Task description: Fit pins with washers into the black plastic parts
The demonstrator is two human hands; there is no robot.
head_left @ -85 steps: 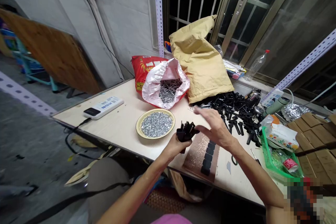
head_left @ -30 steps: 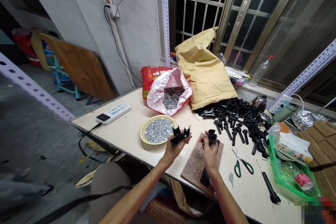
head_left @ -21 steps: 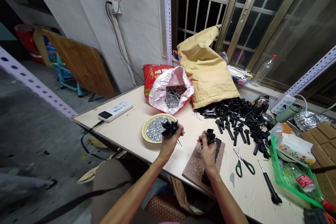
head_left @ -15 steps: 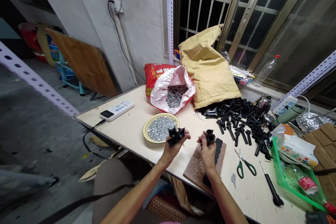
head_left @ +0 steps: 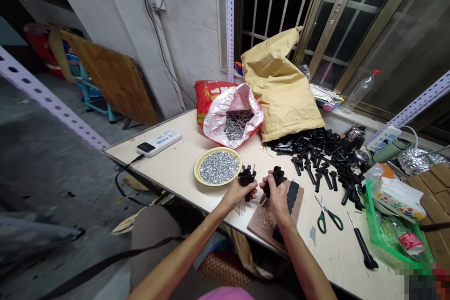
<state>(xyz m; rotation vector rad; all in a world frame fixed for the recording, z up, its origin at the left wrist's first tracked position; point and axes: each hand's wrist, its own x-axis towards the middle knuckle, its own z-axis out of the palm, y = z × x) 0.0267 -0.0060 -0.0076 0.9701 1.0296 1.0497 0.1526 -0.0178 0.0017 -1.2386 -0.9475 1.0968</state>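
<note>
My left hand (head_left: 236,193) is closed around a cluster of black plastic parts (head_left: 247,177), with thin metal pins poking out above and below. Close beside it, my right hand (head_left: 278,195) grips another bunch of black plastic parts (head_left: 277,176); a thin pin points down from it. Both hands are above the table's front edge, a small gap between them. Under my right hand lies a brown board (head_left: 262,220) with a row of black pieces (head_left: 292,193) on it. Left of my hands stands a yellow-rimmed dish (head_left: 196,178) of small silvery metal pieces (head_left: 218,167).
Behind the dish, an open red sack (head_left: 211,98) holds nails. A tan paper bag (head_left: 284,98) leans over a heap of black parts (head_left: 316,150). Scissors (head_left: 326,215), a screwdriver (head_left: 362,243) and a green basket (head_left: 379,239) lie right; a white power bank (head_left: 160,143) lies left.
The black parts in my left hand have turned more upright, and that hand has shifted slightly right. My right hand has tilted its bunch, and the pins now show more clearly.
</note>
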